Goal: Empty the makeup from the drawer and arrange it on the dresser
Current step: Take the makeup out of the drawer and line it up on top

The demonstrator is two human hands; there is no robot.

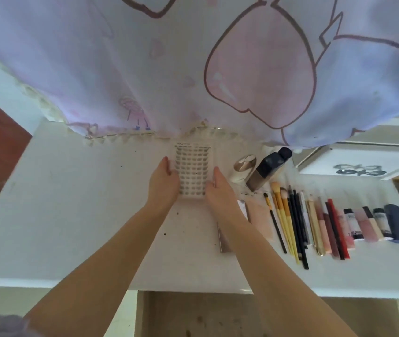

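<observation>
Left hand [164, 183] and right hand [219, 190] pinch the tray [193, 170]'s side edges, seemingly flat on the dresser [72, 215]

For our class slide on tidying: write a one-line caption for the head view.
Both hands, left hand and right hand, hold a lash tray upright on the dresser beside lined-up brushes.
</observation>
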